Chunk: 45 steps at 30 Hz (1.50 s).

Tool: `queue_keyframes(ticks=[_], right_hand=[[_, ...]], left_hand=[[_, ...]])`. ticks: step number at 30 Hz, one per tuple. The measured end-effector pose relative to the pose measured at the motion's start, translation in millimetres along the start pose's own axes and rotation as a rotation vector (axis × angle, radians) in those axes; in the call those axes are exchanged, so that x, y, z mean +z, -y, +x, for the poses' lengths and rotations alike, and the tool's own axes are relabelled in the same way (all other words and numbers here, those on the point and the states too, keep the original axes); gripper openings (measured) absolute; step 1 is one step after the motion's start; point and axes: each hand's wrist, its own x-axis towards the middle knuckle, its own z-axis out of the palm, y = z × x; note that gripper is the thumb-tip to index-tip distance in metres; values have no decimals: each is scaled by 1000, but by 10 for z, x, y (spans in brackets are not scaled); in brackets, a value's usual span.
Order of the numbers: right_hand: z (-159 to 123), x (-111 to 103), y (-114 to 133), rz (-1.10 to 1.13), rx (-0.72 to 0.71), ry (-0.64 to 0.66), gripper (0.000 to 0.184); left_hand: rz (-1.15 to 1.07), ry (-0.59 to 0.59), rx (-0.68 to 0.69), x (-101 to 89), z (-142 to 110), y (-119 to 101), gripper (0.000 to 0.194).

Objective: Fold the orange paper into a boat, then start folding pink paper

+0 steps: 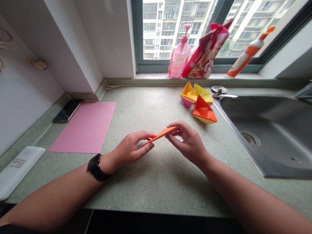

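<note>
A folded piece of orange paper (162, 133) is held a little above the counter, seen nearly edge-on. My left hand (133, 146), with a black watch on its wrist, pinches its lower left end between thumb and fingers. At the upper right end, my right hand (187, 140) grips it with thumb and fingertips. Beyond my right hand stand folded paper boats: a red-orange one (204, 111) with a yellow underside, an orange-yellow one (188, 94) with a pink underside, and a yellow one (203, 94) partly hidden behind.
A pink paper sheet (85, 128) lies at left, touching a phone (67, 110). A white power bank (12, 173) with a cable sits front left. At right is a steel sink (277, 117). A pump bottle (179, 58), red bag (206, 53) and orange-white bottle (247, 56) line the windowsill.
</note>
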Motion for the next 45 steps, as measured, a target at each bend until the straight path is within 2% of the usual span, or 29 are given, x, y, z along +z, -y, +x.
queue_keyframes(ticks=[3,6,11,16,22,27,31,35,42,45], right_hand=[[-7,-17,37,-55,-77,13,27],[1,-37,88,-77,-120,50,21],[17,-40,78,107,51,171,21],[25,-26,4,336,194,236,28],[34,-29,-11,414,264,274,34],[34,-27,-8,462,297,288,34],[32,-27,-1,435,288,283,35],[24,-22,10,387,254,278,33],[-8,-9,12,272,161,263,21],[-12,-18,30,220,111,259,15]], left_hand=[[-29,71,23,2,2,-26,24],[-51,89,33,9,7,-32,25],[-101,112,-19,-2,7,-45,28],[-167,104,-92,-35,10,-57,44],[-211,105,-73,-48,22,-62,41],[-207,92,-47,-48,20,-76,31],[-159,58,-33,-42,13,-81,26],[-69,-29,8,-26,-14,-67,19],[227,-124,255,-26,-47,-66,17],[299,-111,261,-19,-52,-89,19]])
